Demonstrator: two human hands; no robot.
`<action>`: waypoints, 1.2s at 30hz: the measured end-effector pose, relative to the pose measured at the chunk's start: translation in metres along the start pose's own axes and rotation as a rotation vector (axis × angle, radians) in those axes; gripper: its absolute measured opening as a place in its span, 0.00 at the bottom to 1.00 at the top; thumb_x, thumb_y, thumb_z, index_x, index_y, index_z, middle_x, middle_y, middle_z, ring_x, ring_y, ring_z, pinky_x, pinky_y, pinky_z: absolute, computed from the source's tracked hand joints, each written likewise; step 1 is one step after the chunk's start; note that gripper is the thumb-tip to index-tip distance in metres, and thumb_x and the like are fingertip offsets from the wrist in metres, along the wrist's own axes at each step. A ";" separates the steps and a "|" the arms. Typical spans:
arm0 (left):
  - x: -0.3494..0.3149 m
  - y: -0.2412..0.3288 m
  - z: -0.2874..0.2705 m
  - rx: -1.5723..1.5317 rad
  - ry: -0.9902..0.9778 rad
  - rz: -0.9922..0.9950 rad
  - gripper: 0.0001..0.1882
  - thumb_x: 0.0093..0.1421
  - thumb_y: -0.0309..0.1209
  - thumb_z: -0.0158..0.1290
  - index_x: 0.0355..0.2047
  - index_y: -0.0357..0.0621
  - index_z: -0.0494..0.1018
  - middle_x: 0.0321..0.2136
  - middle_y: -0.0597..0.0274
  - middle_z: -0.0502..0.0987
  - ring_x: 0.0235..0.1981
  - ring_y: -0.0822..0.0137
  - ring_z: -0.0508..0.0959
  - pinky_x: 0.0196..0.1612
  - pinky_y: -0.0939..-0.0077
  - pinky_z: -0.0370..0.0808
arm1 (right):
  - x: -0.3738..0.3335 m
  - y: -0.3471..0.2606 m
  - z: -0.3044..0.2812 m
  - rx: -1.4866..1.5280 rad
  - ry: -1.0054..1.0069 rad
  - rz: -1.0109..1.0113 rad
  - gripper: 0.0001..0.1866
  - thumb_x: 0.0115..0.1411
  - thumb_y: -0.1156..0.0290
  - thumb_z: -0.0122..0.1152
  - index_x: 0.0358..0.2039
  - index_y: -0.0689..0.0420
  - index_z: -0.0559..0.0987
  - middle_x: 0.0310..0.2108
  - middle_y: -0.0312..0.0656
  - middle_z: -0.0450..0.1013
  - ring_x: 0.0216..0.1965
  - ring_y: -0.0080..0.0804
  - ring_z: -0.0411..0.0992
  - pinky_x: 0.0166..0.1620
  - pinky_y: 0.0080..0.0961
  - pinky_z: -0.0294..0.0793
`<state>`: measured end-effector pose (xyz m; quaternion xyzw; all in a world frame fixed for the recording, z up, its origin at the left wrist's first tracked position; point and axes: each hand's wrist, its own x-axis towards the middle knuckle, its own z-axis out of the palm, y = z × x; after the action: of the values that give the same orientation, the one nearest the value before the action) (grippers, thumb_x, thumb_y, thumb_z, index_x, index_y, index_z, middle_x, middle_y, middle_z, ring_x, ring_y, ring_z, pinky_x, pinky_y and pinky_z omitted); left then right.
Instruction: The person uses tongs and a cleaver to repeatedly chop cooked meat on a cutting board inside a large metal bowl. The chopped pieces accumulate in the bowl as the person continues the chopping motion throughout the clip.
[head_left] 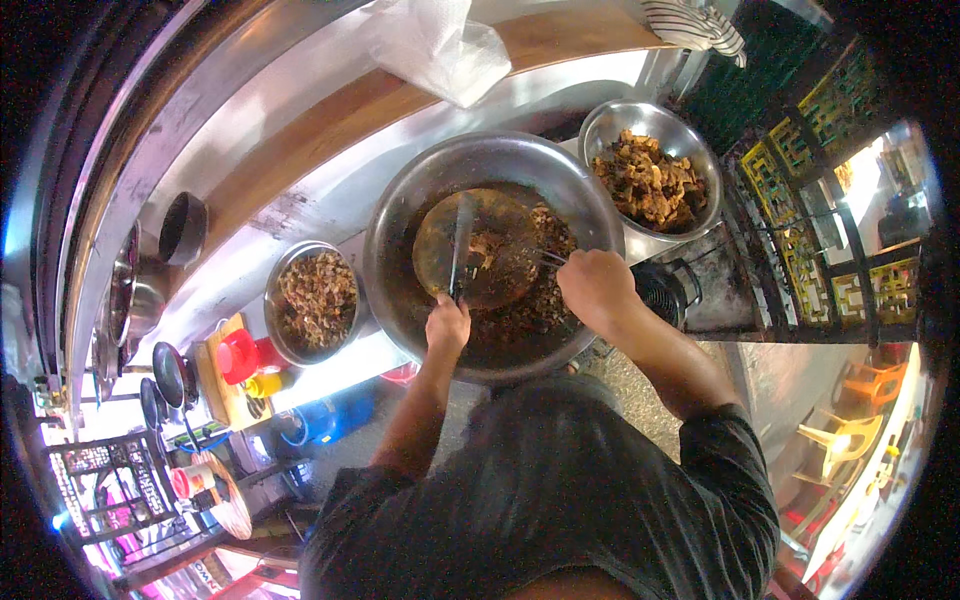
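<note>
My left hand is closed round the dark handle of a knife. The blade points away from me, over a round chopping board that lies inside a large metal basin. Small chopped brown pieces, which look like cooked meat, lie on the board beside the blade. More chopped pieces cover the basin floor along the board's right and near sides. At the basin's right, my right hand grips a thin metal fork, its prongs toward the board; its handle is hidden in the fist.
A steel bowl of larger brown chunks stands right of the basin, and a bowl of chopped pieces stands left. A clear plastic bag hangs over the far ledge. Red containers and a blue gas cylinder are at the left.
</note>
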<state>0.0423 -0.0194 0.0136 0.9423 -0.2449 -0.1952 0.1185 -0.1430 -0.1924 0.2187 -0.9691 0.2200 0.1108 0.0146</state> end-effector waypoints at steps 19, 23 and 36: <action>-0.007 -0.023 0.024 -0.189 0.122 -0.004 0.22 0.65 0.46 0.49 0.41 0.34 0.65 0.30 0.33 0.78 0.36 0.37 0.80 0.42 0.45 0.76 | -0.043 0.080 0.098 0.320 0.195 0.080 0.12 0.60 0.64 0.56 0.33 0.60 0.79 0.34 0.52 0.77 0.33 0.55 0.77 0.37 0.47 0.77; -0.027 0.020 -0.021 -0.129 0.116 0.004 0.20 0.65 0.43 0.49 0.40 0.34 0.66 0.28 0.34 0.78 0.35 0.36 0.80 0.40 0.43 0.76 | -0.043 0.087 0.139 0.469 0.196 0.099 0.12 0.60 0.63 0.57 0.33 0.60 0.78 0.33 0.52 0.76 0.36 0.56 0.76 0.40 0.49 0.76; -0.036 0.027 0.020 -0.321 0.171 -0.203 0.26 0.65 0.48 0.48 0.42 0.31 0.64 0.35 0.29 0.77 0.41 0.34 0.78 0.45 0.44 0.74 | -0.039 0.098 0.141 0.476 0.190 0.044 0.11 0.60 0.64 0.57 0.33 0.59 0.79 0.32 0.50 0.76 0.36 0.53 0.76 0.40 0.47 0.76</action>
<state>-0.0061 -0.0268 0.0148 0.9443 -0.1036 -0.1621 0.2671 -0.2490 -0.2537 0.0921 -0.9394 0.2614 -0.0354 0.2191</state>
